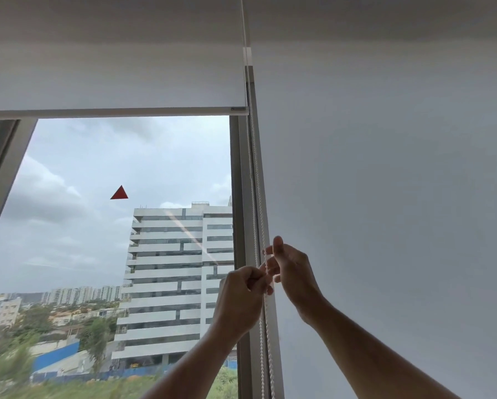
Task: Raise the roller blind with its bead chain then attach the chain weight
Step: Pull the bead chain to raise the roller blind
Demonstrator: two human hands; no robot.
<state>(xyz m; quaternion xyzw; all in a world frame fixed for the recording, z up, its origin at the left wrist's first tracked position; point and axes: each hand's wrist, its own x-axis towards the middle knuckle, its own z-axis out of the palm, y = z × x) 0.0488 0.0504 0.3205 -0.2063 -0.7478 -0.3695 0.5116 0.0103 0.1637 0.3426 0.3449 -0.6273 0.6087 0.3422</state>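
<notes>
A white roller blind [112, 79] hangs over the upper part of the window, its bottom bar [115, 112] well above the middle of the glass. Its white bead chain [259, 197] runs down in two strands along the right window frame. My left hand [241, 298] is curled round the chain, below and left of the other hand. My right hand [289, 269] pinches the chain between thumb and fingers, slightly higher. No chain weight is in view.
A second white blind [385, 197] covers the whole window to the right. The grey window frame [243, 197] stands between the two. A red triangular sticker [119, 193] is on the glass. Buildings and trees lie outside.
</notes>
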